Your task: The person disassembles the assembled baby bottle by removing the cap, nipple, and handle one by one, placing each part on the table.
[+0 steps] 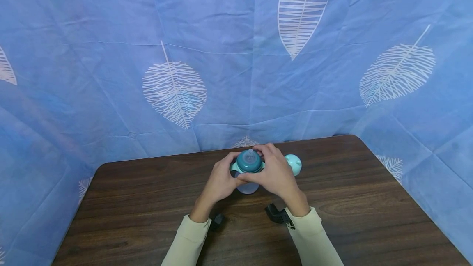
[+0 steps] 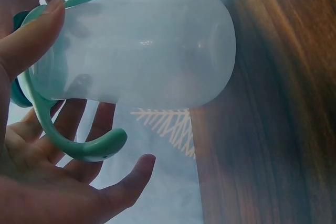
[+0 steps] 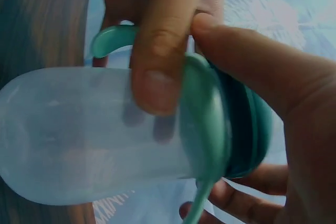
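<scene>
Translucent bottle (image 2: 147,45), upright over the tabletop (image 1: 148,200).
Your left hand (image 1: 223,177) grips its upper body, your right hand (image 1: 275,170) its teal collar (image 1: 248,168), apparently steadying it from both sides.

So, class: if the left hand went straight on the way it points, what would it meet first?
The bottle, which the left hand holds; past it, probably the right hand, though depth is unclear.
</scene>
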A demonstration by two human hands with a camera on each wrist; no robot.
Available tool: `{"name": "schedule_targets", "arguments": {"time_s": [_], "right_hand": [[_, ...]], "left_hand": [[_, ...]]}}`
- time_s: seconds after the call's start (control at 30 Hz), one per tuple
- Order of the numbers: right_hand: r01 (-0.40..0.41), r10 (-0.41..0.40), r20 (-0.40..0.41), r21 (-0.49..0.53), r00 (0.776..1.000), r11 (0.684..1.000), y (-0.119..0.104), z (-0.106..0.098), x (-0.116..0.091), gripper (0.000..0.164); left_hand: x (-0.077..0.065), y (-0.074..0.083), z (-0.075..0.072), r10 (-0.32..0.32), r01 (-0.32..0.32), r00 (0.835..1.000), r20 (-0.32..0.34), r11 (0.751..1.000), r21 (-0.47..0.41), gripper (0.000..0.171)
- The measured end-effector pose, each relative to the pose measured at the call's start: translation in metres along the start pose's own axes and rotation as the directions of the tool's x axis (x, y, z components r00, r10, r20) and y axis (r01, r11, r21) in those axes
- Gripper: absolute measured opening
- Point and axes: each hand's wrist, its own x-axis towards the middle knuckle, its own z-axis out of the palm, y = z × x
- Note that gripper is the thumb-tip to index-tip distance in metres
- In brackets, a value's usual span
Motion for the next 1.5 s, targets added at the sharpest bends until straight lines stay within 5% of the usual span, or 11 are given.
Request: {"name": "schedule_targets", "arguments": {"time_s": [0.23, 0.97, 1.33, 1.5], "right_hand": [[-0.017, 0.015, -0.041, -0.054, 0.999, 0.998, -0.001, 0.002, 0.001, 0.076], [0.074, -0.074, 0.005, 0.035, 0.997, 0.997, 0.0, -0.006, 0.0, 0.067], [0.081, -0.086, 0.049, 0.104, 0.995, 0.991, 0.002, -0.009, -0.001, 0.08], [0.01, -0.011, 0.02, 0.05, 1.0, 0.999, 0.0, -0.003, -0.001, 0.087]], "left_hand": [[0.001, 0.0, 0.0, -0.01, 0.01, 1.0, -0.002, 1.0, -0.007, 0.064], [0.0, 0.001, 0.0, -0.04, 0.04, 0.999, 0.016, 0.999, -0.019, 0.066], [0.0, 0.0, 0.0, -0.032, 0.032, 0.999, 0.014, 0.999, -0.019, 0.066], [0.0, 0.001, 0.0, -0.023, 0.024, 1.0, 0.01, 1.0, -0.018, 0.065]]}}
